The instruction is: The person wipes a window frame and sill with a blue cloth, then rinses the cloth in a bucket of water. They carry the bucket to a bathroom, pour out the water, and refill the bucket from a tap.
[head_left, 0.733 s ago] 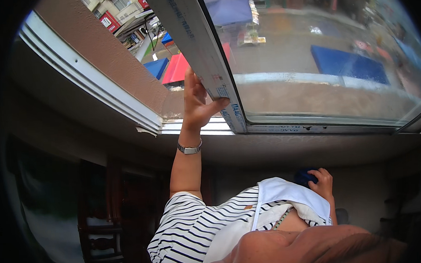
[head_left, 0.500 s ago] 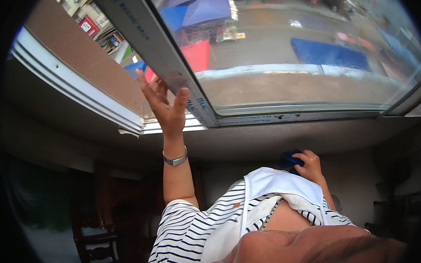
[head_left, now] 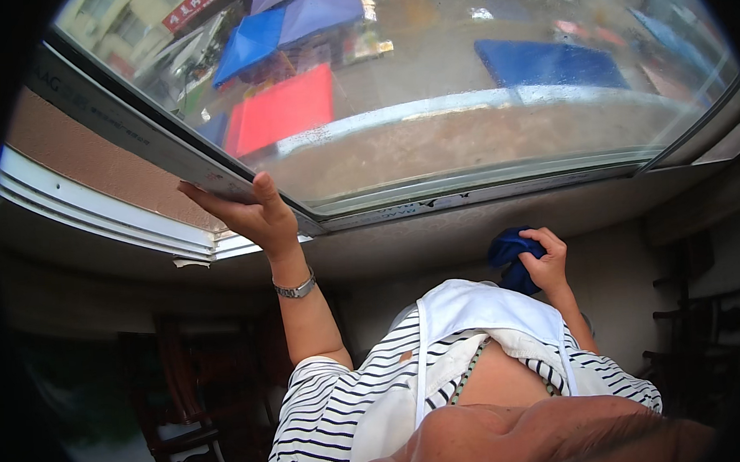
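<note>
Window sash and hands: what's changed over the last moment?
The left hand slid leftward with the window frame, fingers still pressed on its edge; the sash now sits further left. The right hand keeps gripping the blue cloth, low against the wall.

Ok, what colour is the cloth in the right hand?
Dark blue cloth, bunched in the right hand; head view shows it.
</note>
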A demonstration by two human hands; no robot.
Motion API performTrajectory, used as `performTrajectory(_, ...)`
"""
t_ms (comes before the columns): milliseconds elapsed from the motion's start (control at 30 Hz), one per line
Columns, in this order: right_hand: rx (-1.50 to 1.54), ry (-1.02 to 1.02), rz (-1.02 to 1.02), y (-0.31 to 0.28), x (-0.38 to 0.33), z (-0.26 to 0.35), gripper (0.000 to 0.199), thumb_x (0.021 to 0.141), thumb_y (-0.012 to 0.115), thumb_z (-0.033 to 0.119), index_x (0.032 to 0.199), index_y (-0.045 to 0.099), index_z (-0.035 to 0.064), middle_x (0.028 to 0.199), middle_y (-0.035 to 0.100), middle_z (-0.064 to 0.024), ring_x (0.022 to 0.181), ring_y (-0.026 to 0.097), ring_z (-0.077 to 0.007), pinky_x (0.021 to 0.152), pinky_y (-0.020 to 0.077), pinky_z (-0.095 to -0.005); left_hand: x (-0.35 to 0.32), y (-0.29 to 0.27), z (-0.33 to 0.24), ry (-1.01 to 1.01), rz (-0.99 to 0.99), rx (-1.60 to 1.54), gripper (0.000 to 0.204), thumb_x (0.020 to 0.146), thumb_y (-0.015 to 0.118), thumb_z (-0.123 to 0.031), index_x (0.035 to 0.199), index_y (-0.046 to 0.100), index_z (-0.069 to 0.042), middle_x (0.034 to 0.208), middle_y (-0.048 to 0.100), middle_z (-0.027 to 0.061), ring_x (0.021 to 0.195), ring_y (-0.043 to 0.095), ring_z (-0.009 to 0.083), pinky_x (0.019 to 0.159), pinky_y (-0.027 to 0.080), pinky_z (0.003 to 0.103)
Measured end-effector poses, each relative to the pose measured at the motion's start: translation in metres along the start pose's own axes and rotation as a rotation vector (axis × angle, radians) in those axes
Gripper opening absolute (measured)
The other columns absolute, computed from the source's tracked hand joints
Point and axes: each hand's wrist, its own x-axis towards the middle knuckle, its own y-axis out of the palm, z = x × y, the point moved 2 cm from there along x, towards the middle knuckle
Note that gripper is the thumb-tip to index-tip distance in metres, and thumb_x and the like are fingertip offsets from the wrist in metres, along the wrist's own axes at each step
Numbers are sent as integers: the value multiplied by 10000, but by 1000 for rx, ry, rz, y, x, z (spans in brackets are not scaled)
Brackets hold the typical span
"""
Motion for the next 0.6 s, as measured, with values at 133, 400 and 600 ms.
performTrajectory(133,-23,-279,-171,7,33,54,395,541,652,-54,923,669,47,774,598,-122,687,576,-279,626,461,-319,-3,7,1,33,-60,69,986,896,490,-585,1445,26,90,1506,89,286,1413,128,366,1139,133,439)
performTrajectory(400,-112,-930,-105,128,86,165,372,551,666,181,920,648,137,815,510,-57,691,520,-225,577,402,-326,-2,8,8,152,-82,148,778,977,415,-416,1433,89,124,1475,139,344,1395,164,426,1124,163,470)
performTrajectory(600,-247,-1153,-51,197,74,178,153,702,562,208,819,579,110,767,449,-32,676,467,-172,540,327,-281,-2,9,21,215,-145,221,762,973,445,-404,1390,168,171,1349,333,394,1240,420,456,1023,366,452)
